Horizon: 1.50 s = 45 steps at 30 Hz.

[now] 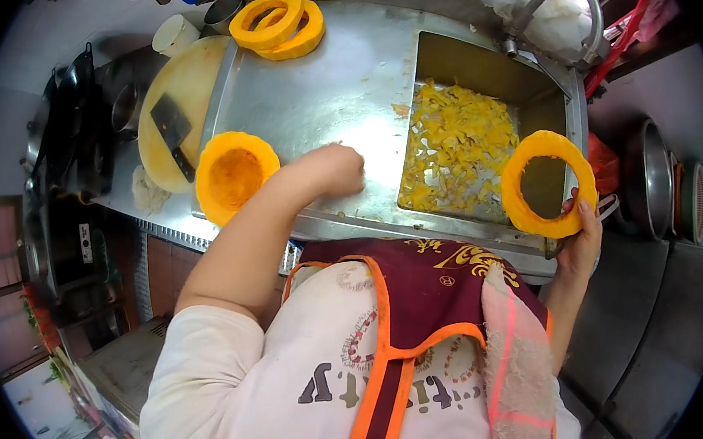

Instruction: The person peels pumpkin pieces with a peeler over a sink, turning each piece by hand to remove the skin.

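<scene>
My right hand grips an orange pumpkin ring by its lower right edge, over the right side of the sink. My left hand is curled closed above the metal counter, and whatever its fingers may hold is hidden. Left of that wrist lies a pumpkin piece with a hollow, darker orange middle. Two more pumpkin rings overlap at the counter's back left. Many yellow-orange peelings cover the bottom of the sink.
A cleaver rests on a round cutting board at the left. A curved faucet rises behind the sink, near plastic bags. Metal bowls stand far right; dark pans are at the far left.
</scene>
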Each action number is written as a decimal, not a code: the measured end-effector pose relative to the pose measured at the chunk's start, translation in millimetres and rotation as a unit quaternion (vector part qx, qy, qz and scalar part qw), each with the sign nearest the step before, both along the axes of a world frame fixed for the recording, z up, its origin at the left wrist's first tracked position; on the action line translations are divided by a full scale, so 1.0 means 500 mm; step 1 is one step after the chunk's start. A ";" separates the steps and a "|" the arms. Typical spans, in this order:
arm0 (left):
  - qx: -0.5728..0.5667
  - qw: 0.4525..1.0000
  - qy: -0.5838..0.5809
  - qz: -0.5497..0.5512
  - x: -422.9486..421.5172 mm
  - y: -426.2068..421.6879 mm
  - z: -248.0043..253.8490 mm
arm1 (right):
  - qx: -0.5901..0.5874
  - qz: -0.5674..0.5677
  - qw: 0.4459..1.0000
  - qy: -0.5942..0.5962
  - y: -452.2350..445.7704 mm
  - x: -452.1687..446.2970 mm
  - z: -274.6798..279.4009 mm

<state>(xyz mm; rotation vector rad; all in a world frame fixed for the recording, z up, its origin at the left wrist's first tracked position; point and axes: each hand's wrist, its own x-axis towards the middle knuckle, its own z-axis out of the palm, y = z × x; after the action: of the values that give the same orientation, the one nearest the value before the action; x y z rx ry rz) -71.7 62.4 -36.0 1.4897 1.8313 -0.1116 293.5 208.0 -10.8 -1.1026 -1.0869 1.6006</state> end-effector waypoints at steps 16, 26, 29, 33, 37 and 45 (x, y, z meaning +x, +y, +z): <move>-0.051 0.847 -0.491 0.196 0.016 0.037 0.101 | -0.002 -0.030 0.999 -0.034 -0.013 -0.006 0.022; 0.102 0.942 -0.309 0.084 0.081 0.015 -0.041 | -0.029 -0.038 0.997 -0.054 -0.028 -0.001 0.016; 0.164 0.847 -0.482 0.152 0.095 0.057 0.004 | -0.028 -0.036 0.998 -0.048 -0.028 0.000 0.016; 0.005 0.925 -0.371 0.086 0.055 0.077 0.021 | -0.025 -0.042 0.998 -0.049 -0.029 0.005 0.026; 0.086 0.972 -0.126 0.178 0.019 0.097 -0.058 | -0.023 -0.038 0.997 -0.066 -0.031 0.011 0.020; 0.223 0.903 -0.329 0.162 0.179 0.193 -0.118 | -0.034 -0.035 0.996 -0.071 -0.033 -0.018 0.018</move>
<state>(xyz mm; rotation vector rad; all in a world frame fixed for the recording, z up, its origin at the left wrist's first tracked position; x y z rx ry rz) 18.0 159.0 -95.1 1.2569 1.5471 0.9206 284.4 191.5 -1.6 -1.3036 -1.0798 1.5326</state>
